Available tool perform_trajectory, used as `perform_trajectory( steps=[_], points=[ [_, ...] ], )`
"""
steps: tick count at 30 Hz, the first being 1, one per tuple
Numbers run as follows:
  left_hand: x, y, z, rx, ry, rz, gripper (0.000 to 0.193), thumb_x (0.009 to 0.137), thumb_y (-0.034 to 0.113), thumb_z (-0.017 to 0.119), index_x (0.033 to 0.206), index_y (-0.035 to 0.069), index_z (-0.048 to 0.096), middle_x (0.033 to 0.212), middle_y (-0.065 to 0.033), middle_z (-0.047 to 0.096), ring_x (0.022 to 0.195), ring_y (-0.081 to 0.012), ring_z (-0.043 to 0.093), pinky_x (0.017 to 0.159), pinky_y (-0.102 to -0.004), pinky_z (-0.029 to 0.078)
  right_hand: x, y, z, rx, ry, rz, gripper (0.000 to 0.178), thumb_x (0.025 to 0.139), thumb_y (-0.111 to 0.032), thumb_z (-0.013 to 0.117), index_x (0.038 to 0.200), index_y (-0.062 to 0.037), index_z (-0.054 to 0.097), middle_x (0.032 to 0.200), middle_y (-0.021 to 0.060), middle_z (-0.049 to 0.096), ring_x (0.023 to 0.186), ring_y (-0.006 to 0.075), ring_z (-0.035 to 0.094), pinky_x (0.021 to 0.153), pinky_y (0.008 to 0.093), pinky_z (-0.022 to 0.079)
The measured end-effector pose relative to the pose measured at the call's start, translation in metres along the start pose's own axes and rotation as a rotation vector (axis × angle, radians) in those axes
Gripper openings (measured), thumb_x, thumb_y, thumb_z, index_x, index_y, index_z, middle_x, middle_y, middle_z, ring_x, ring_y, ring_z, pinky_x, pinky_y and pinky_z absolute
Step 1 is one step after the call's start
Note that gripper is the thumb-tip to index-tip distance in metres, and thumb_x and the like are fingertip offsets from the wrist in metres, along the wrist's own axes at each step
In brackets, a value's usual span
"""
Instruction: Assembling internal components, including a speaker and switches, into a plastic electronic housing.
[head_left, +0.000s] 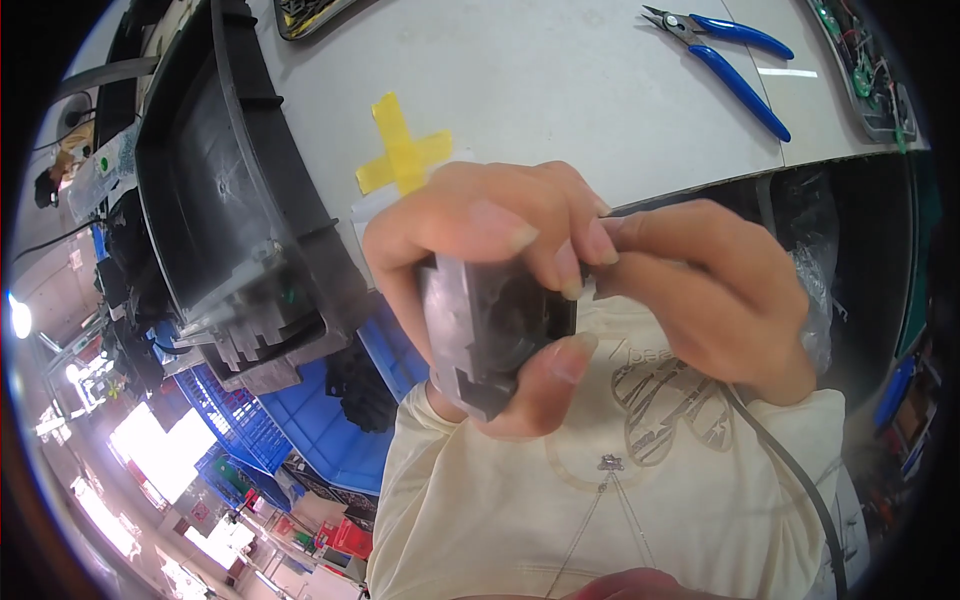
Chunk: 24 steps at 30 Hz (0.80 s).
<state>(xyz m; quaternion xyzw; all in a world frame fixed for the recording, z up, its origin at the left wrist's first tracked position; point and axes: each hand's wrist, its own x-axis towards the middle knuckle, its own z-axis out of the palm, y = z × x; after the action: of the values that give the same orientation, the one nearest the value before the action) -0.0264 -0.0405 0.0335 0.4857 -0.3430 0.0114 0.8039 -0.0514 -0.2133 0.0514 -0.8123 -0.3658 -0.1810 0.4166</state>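
My left hand (490, 210) is wrapped round a dark grey, boxy plastic housing (465, 330), its thumb pressing the lower side and its fingers over the top. The housing is held up in front of my chest, and the palm hides part of it. To its right, my right hand (715, 290) has thumb and forefinger pinched together close against the housing's right end and the left fingertips. A small dark bit shows under that pinch, too blurred to name.
Blue-handled side cutters (735, 75) lie on the white table (560, 90), right of a yellow tape cross (400, 150). A tray (885, 125) of circuit boards stands far right. At left are a large black bin (270, 130) and, lower, a blue crate (320, 420).
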Motion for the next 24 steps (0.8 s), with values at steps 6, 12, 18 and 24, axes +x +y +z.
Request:
perform_trajectory(
  steps=[6, 12, 18, 24],
  points=[
    [0.002, 0.003, -0.003, 0.066, -0.047, -0.040, 0.070, 0.063, 0.003, 0.069, 0.124, 0.015, 0.037, 0.094, -0.0031, 0.050, 0.092, -0.0228, 0.055, 0.085, -0.0409, 0.039, 0.002, 0.011, -0.003, 0.372, 0.110, 0.368, 0.027, 0.058, -0.001, 0.075, 0.081, 0.0005, 0.061, 0.080, 0.0129, 0.059, 0.069, 0.0204, 0.059, 0.057, 0.0252, 0.046],
    [0.006, 0.001, 0.001, 0.030, -0.031, -0.043, 0.069, 0.063, 0.004, 0.069, 0.123, 0.014, 0.037, 0.092, -0.0031, 0.049, 0.085, -0.0227, 0.054, 0.084, -0.0413, 0.039, 0.000, 0.007, -0.015, 0.205, 0.047, 0.331, 0.027, 0.057, -0.005, 0.077, 0.081, -0.0003, 0.064, 0.083, 0.0127, 0.060, 0.071, 0.0220, 0.060, 0.060, 0.0273, 0.048],
    [-0.007, 0.003, 0.016, 0.154, 0.409, -0.063, 0.060, 0.064, 0.013, 0.073, 0.111, 0.010, 0.038, 0.087, -0.0081, 0.048, 0.078, -0.0219, 0.052, 0.073, -0.0422, 0.042, -0.003, 0.062, -0.107, -0.301, 0.346, 0.338, 0.020, 0.066, -0.003, 0.071, 0.084, -0.0022, 0.064, 0.085, 0.0075, 0.064, 0.063, 0.0125, 0.056, 0.058, 0.0227, 0.044],
    [0.003, 0.003, 0.029, 0.204, 0.523, -0.097, 0.057, 0.064, 0.022, 0.074, 0.107, 0.010, 0.038, 0.083, -0.0057, 0.047, 0.075, -0.0204, 0.052, 0.074, -0.0414, 0.042, 0.012, 0.142, -0.250, -0.862, 0.198, 0.482, 0.011, 0.072, -0.001, 0.061, 0.083, -0.0020, 0.063, 0.077, 0.0082, 0.059, 0.069, 0.0179, 0.057, 0.059, 0.0268, 0.046]
  ],
)
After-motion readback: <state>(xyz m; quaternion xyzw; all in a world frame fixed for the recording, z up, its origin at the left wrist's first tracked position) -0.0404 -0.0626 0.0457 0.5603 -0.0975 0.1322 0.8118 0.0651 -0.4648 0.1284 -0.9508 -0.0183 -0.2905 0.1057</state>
